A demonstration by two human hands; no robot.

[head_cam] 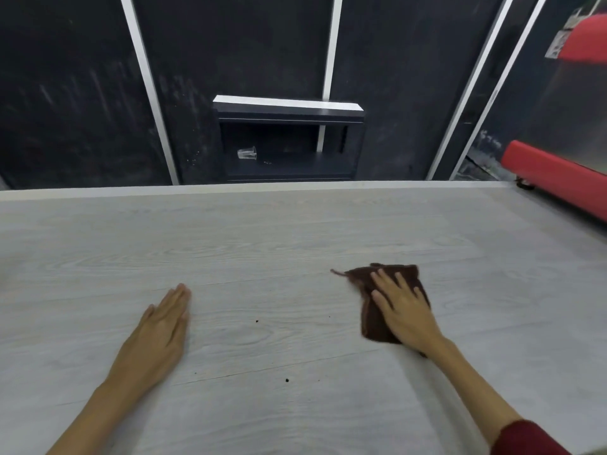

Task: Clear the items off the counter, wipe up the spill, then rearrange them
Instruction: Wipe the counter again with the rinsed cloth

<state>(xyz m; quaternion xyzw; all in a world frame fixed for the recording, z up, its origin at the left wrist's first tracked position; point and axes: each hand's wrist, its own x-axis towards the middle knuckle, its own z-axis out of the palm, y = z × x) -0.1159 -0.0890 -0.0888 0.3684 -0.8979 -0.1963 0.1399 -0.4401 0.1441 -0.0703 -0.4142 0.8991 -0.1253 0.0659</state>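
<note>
The brown cloth point(382, 292) lies on the pale wood-grain counter point(262, 244), at about four o'clock from the middle of the view, folded roughly and with a frayed corner trailing toward nine o'clock. The right hand point(402, 305) lies flat on top of it, fingers spread and pressing down rather than gripping, so the cloth is pinned under the palm. The left hand point(162, 320) rests open and empty on the bare surface at about eight o'clock, fingers together, well apart from the cloth, apparently bracing. No items stand on the visible counter, so clearing looks done and the wiping step appears to be in hand. A few dark specks point(286, 379) remain between the hands, toward six o'clock; no wet patch can be made out for certain. The next move likely calls for sweeping the cloth toward seven o'clock over those specks with steady pressure, gathering rather than scattering them. Beyond the far edge, at twelve o'clock, a clear plastic cup point(247, 153) lies tipped on a dark low shelf point(289, 108).
</note>
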